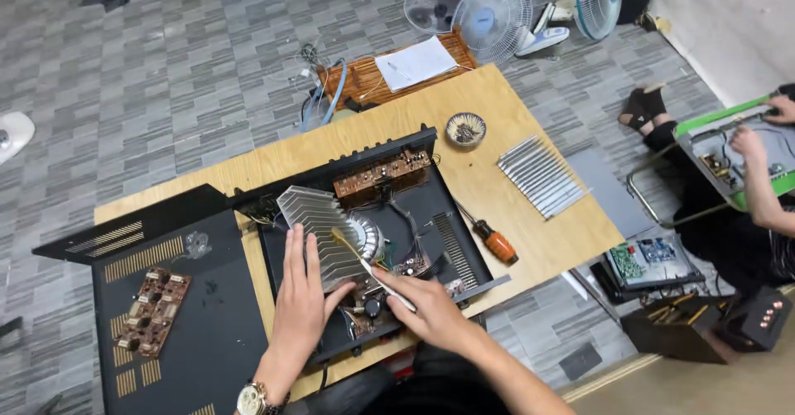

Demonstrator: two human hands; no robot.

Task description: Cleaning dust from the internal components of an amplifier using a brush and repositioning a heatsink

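Left hand: the left hand (300,303), a wristwatch (252,399) on its wrist at the bottom edge of the frame, lies flat with fingers stretched out on the ribbed silver metal heat sink (319,234); its grip is open, pressing rather than clasping.
Right hand: the right hand (428,307), low centre of the frame, has its grip closed on a slim tool with a yellowish tip (364,263); the tip rests against the heat sink's right edge.
Heat sink: tilted, sitting inside the opened black metal amplifier chassis (451,241) in the middle of the frame, just beside a round silver transformer (367,237).
Chassis inside: a brown circuit board (383,173) stands along the rear wall, with wires and small parts below it.
Tabletop: the light wooden tabletop (464,100) carries the chassis; to its right lie an orange-handled screwdriver (492,239), a second ribbed silver heat sink (542,176) and a small round bowl of screws (465,129).
Left side: a black perforated metal cover (178,316) lies lower left with a small brown circuit board (151,311) on it.
Right edge: another person's hands (749,142) work on a green-edged board.
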